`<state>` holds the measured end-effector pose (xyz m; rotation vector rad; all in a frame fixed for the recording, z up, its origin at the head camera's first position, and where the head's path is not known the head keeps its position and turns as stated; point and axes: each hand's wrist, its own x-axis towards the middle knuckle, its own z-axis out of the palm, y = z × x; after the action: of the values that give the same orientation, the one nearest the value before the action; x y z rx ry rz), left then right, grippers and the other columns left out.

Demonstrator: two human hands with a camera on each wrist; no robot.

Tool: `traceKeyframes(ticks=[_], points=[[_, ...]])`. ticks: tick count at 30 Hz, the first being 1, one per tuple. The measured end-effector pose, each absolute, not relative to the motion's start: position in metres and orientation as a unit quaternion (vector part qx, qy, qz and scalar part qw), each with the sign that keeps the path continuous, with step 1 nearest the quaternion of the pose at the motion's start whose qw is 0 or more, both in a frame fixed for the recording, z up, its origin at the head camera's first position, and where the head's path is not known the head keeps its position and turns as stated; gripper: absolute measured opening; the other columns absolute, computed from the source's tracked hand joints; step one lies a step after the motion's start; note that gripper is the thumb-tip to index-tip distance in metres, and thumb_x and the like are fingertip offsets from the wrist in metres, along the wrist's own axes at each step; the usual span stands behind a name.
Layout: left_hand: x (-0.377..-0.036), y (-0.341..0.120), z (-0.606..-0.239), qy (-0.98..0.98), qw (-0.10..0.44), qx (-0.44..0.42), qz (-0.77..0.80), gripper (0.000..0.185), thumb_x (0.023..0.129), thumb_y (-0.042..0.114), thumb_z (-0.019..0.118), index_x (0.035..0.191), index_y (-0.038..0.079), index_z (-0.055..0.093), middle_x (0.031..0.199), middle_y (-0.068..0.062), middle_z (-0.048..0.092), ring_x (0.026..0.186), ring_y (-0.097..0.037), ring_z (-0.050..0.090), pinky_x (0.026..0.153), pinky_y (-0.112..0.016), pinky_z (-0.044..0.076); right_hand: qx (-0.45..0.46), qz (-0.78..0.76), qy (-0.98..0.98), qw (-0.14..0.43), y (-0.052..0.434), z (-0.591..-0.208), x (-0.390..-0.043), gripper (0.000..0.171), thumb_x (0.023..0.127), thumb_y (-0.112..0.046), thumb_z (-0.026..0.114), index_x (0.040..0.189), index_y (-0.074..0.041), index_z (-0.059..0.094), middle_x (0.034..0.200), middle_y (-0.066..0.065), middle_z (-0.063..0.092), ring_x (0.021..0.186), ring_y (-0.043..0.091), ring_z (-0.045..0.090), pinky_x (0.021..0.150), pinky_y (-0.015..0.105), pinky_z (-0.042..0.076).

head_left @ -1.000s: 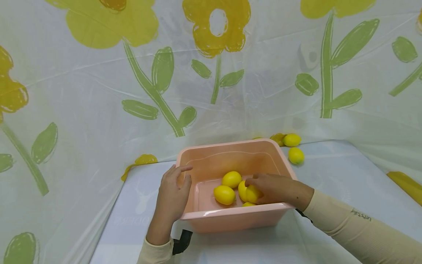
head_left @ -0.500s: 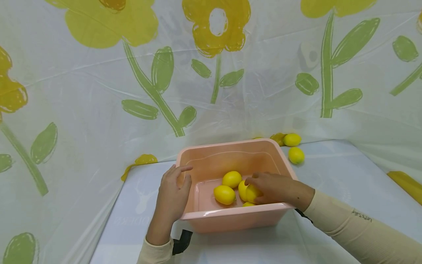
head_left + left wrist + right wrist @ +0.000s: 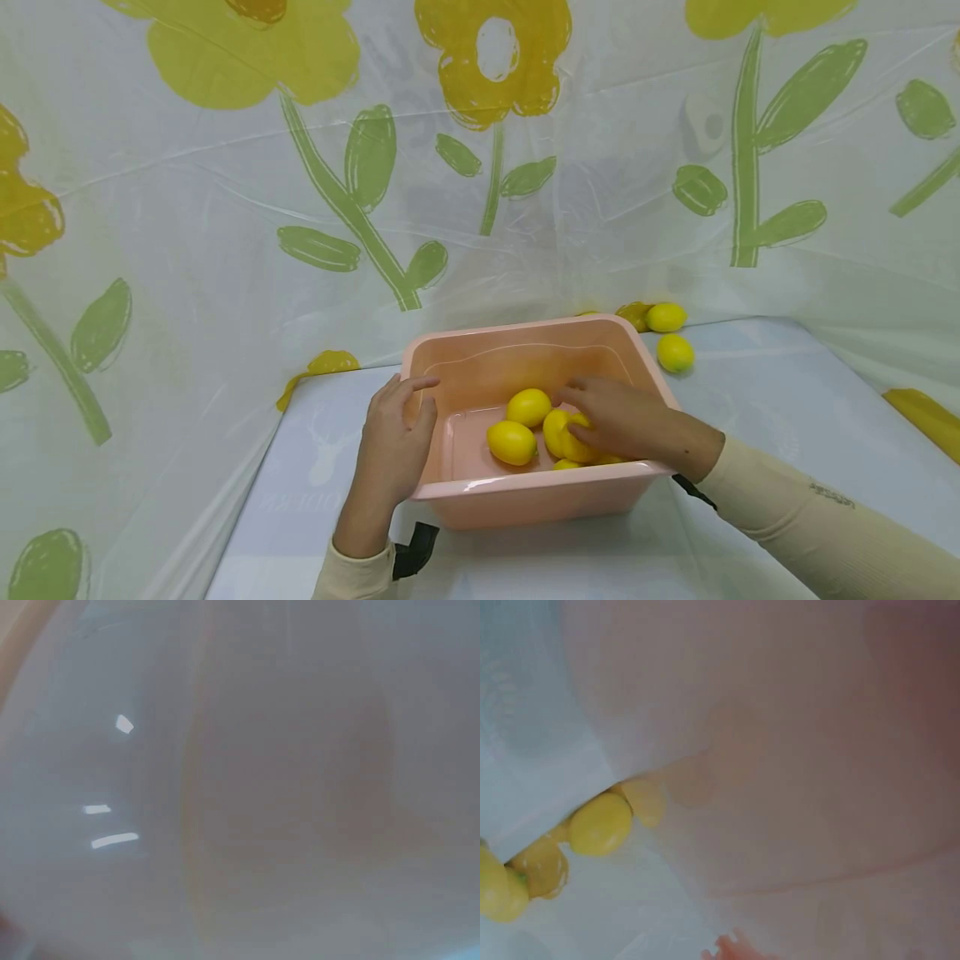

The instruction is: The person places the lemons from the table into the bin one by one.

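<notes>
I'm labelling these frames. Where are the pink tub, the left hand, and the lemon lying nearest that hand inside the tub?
pink tub [image 3: 525, 492]: head view, front outer wall.
left hand [image 3: 392, 442]: head view, back of the hand.
lemon [image 3: 512, 442]: head view, middle of its peel.

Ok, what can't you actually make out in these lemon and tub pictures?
- Head view: right hand covers the lemons under it, so their count is unclear; the tub front wall hides its floor.
- Left wrist view: only blurred tub wall, no fingers.
- Right wrist view: blurred; lemons cut off.
</notes>
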<state>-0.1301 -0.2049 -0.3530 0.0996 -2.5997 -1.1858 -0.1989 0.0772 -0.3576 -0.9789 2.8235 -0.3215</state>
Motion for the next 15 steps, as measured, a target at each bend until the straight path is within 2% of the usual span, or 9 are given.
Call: traceKeyframes(ticks=[5, 11, 15], points=[[-0.131, -0.205, -0.354, -0.900, 0.140, 0.036, -0.412, 0.031, 0.099, 0.021, 0.053, 0.125, 0.015, 0.068, 0.144, -0.012, 0.056, 0.151, -0.033, 0.029, 0.115, -0.068, 0.026, -0.345, -0.153, 0.926, -0.007, 0.079, -0.354, -0.198, 0.026, 0.088, -0.015, 0.072, 0.112, -0.020, 0.065, 0.118, 0.001, 0.062, 0.103, 0.018, 0.058, 0.092, 0.038, 0.055], [-0.130, -0.205, -0.354, -0.898, 0.134, 0.043, -0.416, 0.031, 0.099, 0.023, 0.053, 0.125, 0.015, 0.068, 0.145, -0.012, 0.055, 0.151, -0.032, 0.028, 0.115, -0.068, 0.026, -0.377, -0.219, 0.881, -0.185, 0.089, -0.348, -0.195, 0.027, 0.081, -0.002, 0.071, 0.104, -0.014, 0.065, 0.113, 0.003, 0.062, 0.100, 0.021, 0.059, 0.082, 0.035, 0.058], [-0.129, -0.205, -0.353, -0.898, 0.138, 0.043, -0.414, 0.031, 0.099, 0.022, 0.053, 0.125, 0.015, 0.068, 0.145, -0.012, 0.056, 0.150, -0.032, 0.029, 0.114, -0.068, 0.027, -0.366, -0.234, 0.863, -0.257, 0.097, -0.345, -0.192, 0.028, 0.079, -0.002, 0.074, 0.104, -0.011, 0.067, 0.115, 0.005, 0.063, 0.099, 0.021, 0.061, 0.078, 0.036, 0.060]])
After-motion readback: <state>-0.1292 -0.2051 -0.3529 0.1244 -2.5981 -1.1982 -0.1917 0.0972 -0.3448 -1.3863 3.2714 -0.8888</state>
